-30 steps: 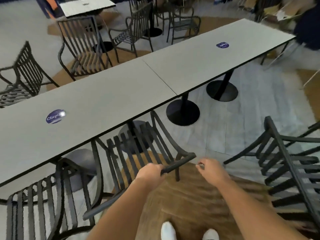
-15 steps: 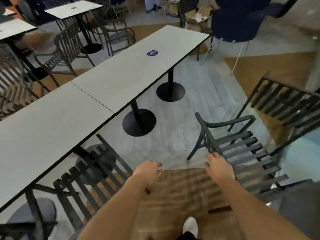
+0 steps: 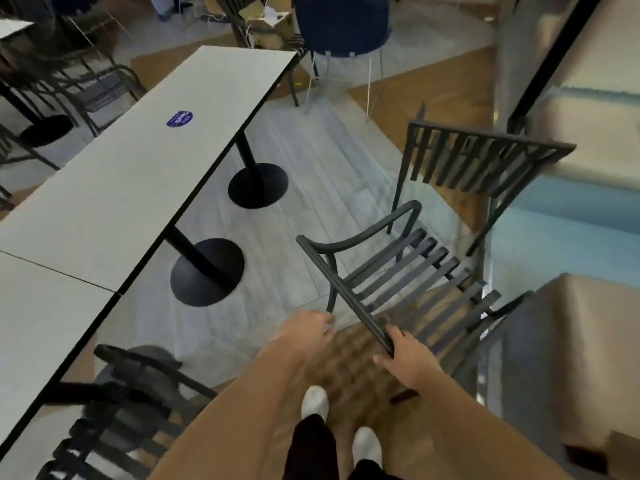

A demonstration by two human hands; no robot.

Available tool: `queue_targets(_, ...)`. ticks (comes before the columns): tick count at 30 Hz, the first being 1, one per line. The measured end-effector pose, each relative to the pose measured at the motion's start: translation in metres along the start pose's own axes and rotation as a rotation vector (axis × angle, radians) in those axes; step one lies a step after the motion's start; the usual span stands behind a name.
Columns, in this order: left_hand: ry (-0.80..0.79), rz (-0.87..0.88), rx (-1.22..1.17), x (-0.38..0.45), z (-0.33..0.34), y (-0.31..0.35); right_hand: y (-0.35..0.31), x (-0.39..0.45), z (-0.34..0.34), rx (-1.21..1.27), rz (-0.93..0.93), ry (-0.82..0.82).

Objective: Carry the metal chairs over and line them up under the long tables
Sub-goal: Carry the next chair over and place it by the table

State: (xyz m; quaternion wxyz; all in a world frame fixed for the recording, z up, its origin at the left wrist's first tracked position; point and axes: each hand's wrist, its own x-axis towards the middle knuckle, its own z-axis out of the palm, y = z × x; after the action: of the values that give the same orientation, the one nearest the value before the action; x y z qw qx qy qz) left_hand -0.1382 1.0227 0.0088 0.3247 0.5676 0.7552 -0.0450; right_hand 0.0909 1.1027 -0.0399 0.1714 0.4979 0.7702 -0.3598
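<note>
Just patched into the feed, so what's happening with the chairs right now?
A person is setting dark metal chairs along the long white table. The right hand grips the backrest top of a slatted chair that stands on the floor away from the table. The left hand is beside that backrest, holding nothing. Another chair already sits tucked under the table's near end.

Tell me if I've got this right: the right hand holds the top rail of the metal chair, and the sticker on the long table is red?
Not quite. The head view shows the sticker on the long table is blue, not red. The right hand does hold the metal chair by its top rail.
</note>
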Motion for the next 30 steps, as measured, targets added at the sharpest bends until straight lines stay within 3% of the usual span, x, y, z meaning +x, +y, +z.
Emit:
queue_targets(8,-0.004,0.26,0.246,0.077,-0.014,0.004,0.012,0.014,0.019,0.121,0.187,-0.016)
queue_targets(14,-0.107,0.401,0.425,0.13,-0.022,-0.005,0.0,0.02,0.023,0.205,0.309,0.057)
queue_targets(23,-0.15,0.356,0.624,0.193,-0.038,-0.02,-0.024,0.028,0.031,0.195,0.535,0.16)
queue_targets(30,-0.151,0.347,0.683,0.195,-0.034,-0.021,-0.025,0.032,0.028,0.158,0.593,0.122)
